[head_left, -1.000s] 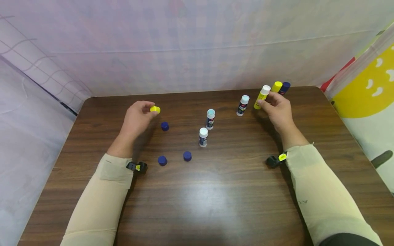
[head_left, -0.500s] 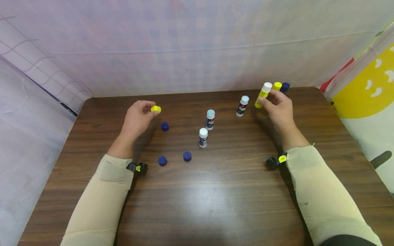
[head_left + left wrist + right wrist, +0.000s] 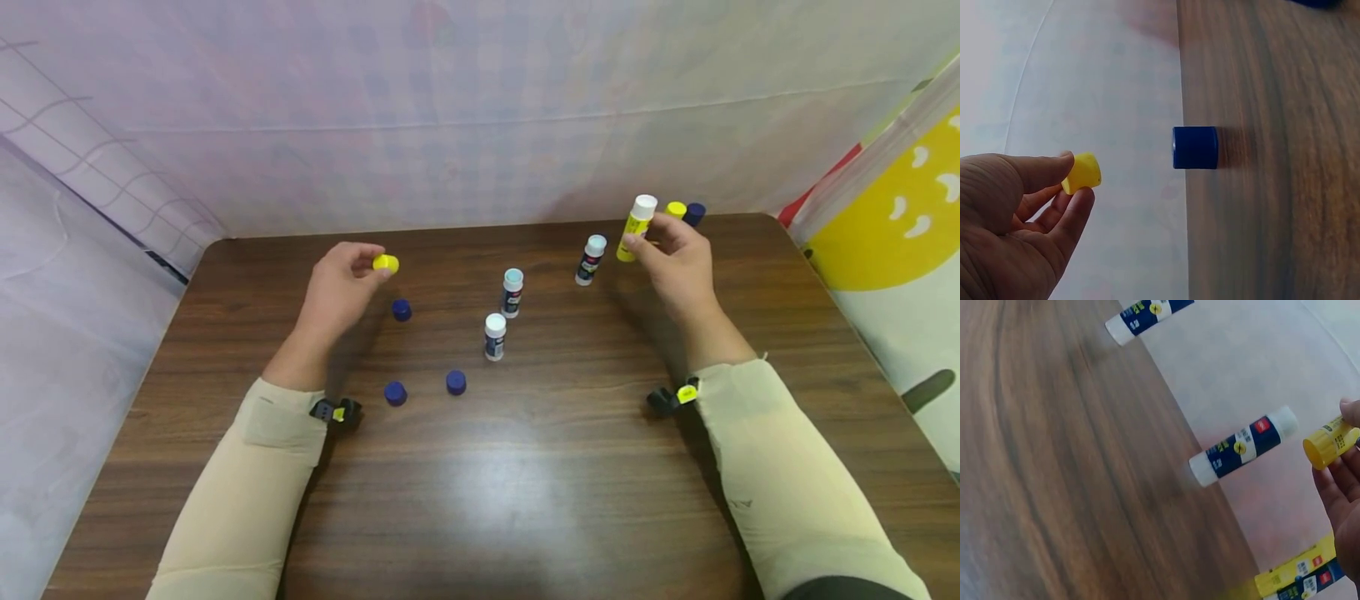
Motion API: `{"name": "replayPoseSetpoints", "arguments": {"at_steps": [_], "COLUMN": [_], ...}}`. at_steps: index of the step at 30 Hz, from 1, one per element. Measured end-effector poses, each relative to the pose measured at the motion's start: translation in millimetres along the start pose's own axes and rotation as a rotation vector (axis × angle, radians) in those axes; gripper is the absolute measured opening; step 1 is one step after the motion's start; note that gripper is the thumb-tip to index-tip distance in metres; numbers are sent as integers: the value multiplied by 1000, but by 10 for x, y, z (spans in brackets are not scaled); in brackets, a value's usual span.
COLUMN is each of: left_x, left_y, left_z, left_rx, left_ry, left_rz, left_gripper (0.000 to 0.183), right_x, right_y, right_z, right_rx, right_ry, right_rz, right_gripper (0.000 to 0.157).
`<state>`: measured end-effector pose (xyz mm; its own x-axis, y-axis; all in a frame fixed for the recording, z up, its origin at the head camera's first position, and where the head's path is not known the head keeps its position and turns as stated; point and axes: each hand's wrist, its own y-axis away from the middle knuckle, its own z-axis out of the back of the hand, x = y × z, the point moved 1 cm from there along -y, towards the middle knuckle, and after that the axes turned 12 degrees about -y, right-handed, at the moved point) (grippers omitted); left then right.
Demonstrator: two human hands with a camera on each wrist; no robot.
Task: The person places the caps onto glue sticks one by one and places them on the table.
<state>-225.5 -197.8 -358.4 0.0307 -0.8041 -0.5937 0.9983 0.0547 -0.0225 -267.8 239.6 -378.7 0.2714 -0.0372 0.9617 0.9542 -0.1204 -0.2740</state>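
My left hand (image 3: pixel 339 287) pinches a small yellow cap (image 3: pixel 1083 173) between thumb and fingertips, above the table's back left. A blue cap (image 3: pixel 1195 147) sits on the table near it. With thumb and fingers, my right hand (image 3: pixel 678 262) grips a yellow glue stick (image 3: pixel 636 229) that has a white top and no cap on; it is raised and slightly tilted. Just left of it stands an uncapped navy glue stick (image 3: pixel 1244 447). Behind the right hand are a yellow-capped glue stick (image 3: pixel 675 209) and a navy-capped one (image 3: pixel 695 214), partly hidden.
Two more uncapped navy glue sticks, a farther one (image 3: pixel 512 293) and a nearer one (image 3: pixel 495 337), stand upright mid-table. Two blue caps, one at left (image 3: pixel 395 393) and another beside it (image 3: pixel 456 382), lie in front. A cloth curtain (image 3: pixel 450 167) hangs along the back edge.
My right hand has raised the yellow glue stick a little and now holds it more upright. The left hand has shifted slightly right with the yellow cap.
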Motion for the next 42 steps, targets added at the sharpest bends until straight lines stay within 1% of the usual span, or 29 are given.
{"name": "replayPoseSetpoints", "arguments": {"at_steps": [4, 9, 11, 19, 24, 28, 35, 39, 42], "left_x": [-45, -108, -138, -256, -326, -382, -466, -509, -539], "left_y": [18, 38, 50, 114, 161, 207, 280, 313, 330], "left_z": [2, 2, 2, 13, 25, 33, 40, 29, 17], "left_rx": [-9, -19, -21, -29, -31, -22, -18, -17, -19], "left_ry": [-3, -8, -5, 22, 30, 41, 69, 69, 67], "left_rz": [-9, -28, -38, -81, -118, -150, -192, -203, -218], "left_gripper": [39, 39, 39, 38, 38, 37, 37, 36, 35], "right_x": [56, 114, 134, 210, 245, 279, 342, 355, 359], "right_y": [23, 64, 79, 135, 158, 188, 265, 292, 311], "right_z": [-43, -88, -107, -214, -266, -305, -375, -420, -459], "right_rx": [11, 32, 42, 87, 115, 140, 178, 204, 231], "right_ry": [-2, 53, 58, -17, -45, -47, 5, -13, -53], "right_rz": [12, 21, 29, 55, 49, 46, 51, 74, 93], "right_gripper": [32, 34, 34, 28, 33, 37, 31, 30, 30]}}
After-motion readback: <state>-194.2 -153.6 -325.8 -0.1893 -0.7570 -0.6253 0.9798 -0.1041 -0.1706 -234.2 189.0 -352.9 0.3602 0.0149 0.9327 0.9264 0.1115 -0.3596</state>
